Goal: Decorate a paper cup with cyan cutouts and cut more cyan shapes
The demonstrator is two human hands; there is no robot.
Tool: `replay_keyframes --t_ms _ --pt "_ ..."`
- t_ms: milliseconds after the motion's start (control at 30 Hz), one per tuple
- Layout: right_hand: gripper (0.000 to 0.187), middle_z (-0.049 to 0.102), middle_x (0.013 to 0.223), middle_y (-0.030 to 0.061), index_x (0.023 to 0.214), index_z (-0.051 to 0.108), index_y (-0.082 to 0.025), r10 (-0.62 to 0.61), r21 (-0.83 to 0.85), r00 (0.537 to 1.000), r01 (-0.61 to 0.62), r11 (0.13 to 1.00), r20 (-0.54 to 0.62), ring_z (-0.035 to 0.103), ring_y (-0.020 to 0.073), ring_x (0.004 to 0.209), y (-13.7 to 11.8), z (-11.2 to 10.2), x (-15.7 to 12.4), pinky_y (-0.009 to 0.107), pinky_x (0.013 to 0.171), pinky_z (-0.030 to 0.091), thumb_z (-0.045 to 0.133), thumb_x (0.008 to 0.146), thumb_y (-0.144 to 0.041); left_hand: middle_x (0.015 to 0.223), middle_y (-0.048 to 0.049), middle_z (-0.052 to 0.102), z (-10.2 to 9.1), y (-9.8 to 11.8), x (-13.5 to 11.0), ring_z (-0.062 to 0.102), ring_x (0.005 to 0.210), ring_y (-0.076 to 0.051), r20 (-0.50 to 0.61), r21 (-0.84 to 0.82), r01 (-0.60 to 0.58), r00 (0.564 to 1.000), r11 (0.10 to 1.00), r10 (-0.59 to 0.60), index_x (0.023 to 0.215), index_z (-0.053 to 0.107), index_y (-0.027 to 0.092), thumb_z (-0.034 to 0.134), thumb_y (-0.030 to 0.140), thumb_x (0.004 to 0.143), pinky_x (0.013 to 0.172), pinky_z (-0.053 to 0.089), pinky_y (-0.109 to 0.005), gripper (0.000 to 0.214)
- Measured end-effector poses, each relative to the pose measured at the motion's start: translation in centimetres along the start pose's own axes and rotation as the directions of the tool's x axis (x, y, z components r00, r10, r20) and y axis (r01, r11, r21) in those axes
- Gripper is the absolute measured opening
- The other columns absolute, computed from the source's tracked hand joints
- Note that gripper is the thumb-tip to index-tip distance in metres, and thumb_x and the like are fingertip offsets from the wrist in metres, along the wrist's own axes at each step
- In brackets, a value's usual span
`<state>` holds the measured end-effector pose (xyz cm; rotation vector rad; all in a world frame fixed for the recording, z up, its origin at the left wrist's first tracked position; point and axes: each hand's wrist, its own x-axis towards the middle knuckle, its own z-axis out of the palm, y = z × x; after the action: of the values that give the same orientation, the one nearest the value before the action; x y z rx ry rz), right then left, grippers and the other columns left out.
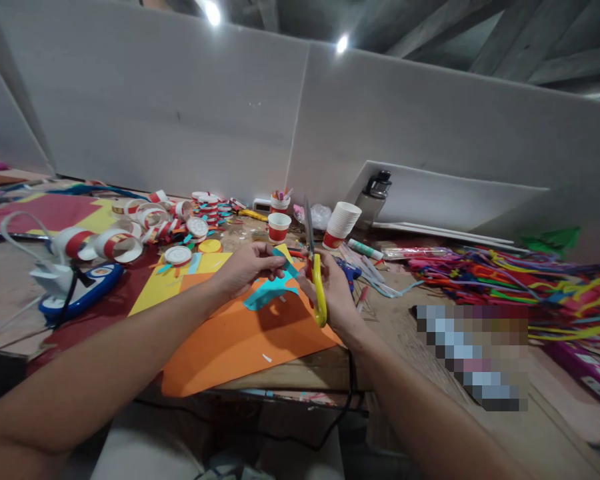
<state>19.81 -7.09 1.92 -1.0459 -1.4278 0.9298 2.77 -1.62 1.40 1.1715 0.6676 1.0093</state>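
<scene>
My left hand (253, 268) pinches small yellow and teal paper strips (291, 268) above the table. Close beside it, my right hand (336, 297) is wrapped round scissors with yellow handles (321, 293), their blades (309, 223) pointing up and away from me. The right fingertips are near the strip's lower end; I cannot tell whether they touch it. Below both hands, a bright blue piece of paper (269, 291) lies on an orange paper sheet (220, 353). Small white scraps are on the orange sheet too.
A red-and-white paper cup (279, 227) and a leaning cup stack (342, 225) stand behind my hands. Cut cup rings (123, 243) and a blue-white power strip (83, 291) lie left. Colourful pipe cleaners (485, 283) are heaped right. A bottle (373, 200) stands by the white panel.
</scene>
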Motion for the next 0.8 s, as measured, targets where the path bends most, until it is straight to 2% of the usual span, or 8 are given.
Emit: replay_keyframes --t_ms 167,333,467,533,633,733,800 --pt "0.045 0.055 0.082 -0.0029 0.106 0.047 -0.024 -0.023 0.149 0.995 0.038 0.988 -0.101 0.045 0.0059 0.054 0.0 0.0 0.2 0.019 0.046 0.040 0.073 0.070 -0.028 0.063 -0.0040 0.067 0.2 -0.1 -0.2 0.061 0.057 -0.011 0.019 -0.063 -0.024 1.000 0.998 0.025 0.070 0.057 0.013 0.076 0.025 0.069 0.058 0.046 -0.023 0.023" --pt "0.046 0.053 0.080 -0.0055 0.104 0.043 -0.026 0.010 0.221 0.989 0.022 0.975 -0.144 0.044 0.0044 0.046 0.3 -0.7 0.5 0.017 0.037 0.037 0.074 0.070 -0.033 0.071 -0.0060 0.070 0.8 -0.7 -0.7 0.061 0.059 -0.011 0.066 0.025 0.098 0.993 0.995 -0.100 0.067 0.057 0.012 0.076 0.025 0.067 0.059 0.046 -0.024 0.023" --pt "0.046 0.055 0.081 -0.0044 0.104 0.044 -0.024 0.007 0.186 0.995 0.011 0.982 -0.096 0.045 0.0042 0.046 0.2 -1.1 0.5 0.018 0.038 0.038 0.074 0.070 -0.034 0.066 -0.0031 0.066 0.6 -0.7 -0.7 0.059 0.059 -0.009 0.191 0.230 0.120 0.967 0.966 -0.165 0.068 0.061 0.011 0.077 0.023 0.065 0.058 0.042 -0.021 0.020" --pt "0.045 0.056 0.081 -0.0039 0.105 0.046 -0.023 0.015 0.138 0.998 -0.007 0.990 -0.057 0.044 0.0039 0.046 0.1 -1.1 0.4 0.019 0.041 0.039 0.073 0.070 -0.033 0.067 -0.0021 0.066 0.6 -0.5 -0.7 0.060 0.061 -0.010 0.226 0.301 0.112 0.956 0.947 -0.185 0.076 0.063 0.012 0.077 0.021 0.065 0.059 0.043 -0.021 0.020" --pt "0.043 0.055 0.077 -0.0048 0.105 0.048 -0.021 0.029 0.032 0.999 -0.028 0.999 -0.029 0.042 0.0037 0.046 -0.1 -1.0 0.3 0.021 0.045 0.039 0.072 0.070 -0.031 0.072 -0.0018 0.069 1.0 -0.2 -0.9 0.063 0.064 -0.012 0.201 0.358 0.092 0.964 0.929 -0.173 0.090 0.062 0.014 0.075 0.020 0.067 0.062 0.046 -0.023 0.027" --pt "0.047 0.056 0.076 -0.0042 0.108 0.049 -0.020 0.030 -0.019 0.999 -0.030 0.999 -0.012 0.045 0.0059 0.050 -0.1 -0.9 0.3 0.022 0.049 0.041 0.072 0.068 -0.030 0.070 -0.0036 0.069 1.7 -0.2 -1.2 0.062 0.061 -0.012 0.169 0.421 0.029 0.979 0.907 -0.110 0.080 0.064 0.012 0.071 0.026 0.072 0.061 0.047 -0.024 0.018" --pt "0.051 0.058 0.077 -0.0028 0.111 0.048 -0.019 0.023 -0.024 1.000 -0.023 0.999 -0.001 0.050 0.0087 0.057 0.0 -0.9 0.3 0.023 0.052 0.043 0.073 0.067 -0.031 0.066 -0.0041 0.068 2.0 -0.4 -1.3 0.060 0.056 -0.011 0.147 0.433 0.008 0.986 0.901 -0.079 0.073 0.064 0.012 0.069 0.030 0.074 0.058 0.046 -0.024 0.020"
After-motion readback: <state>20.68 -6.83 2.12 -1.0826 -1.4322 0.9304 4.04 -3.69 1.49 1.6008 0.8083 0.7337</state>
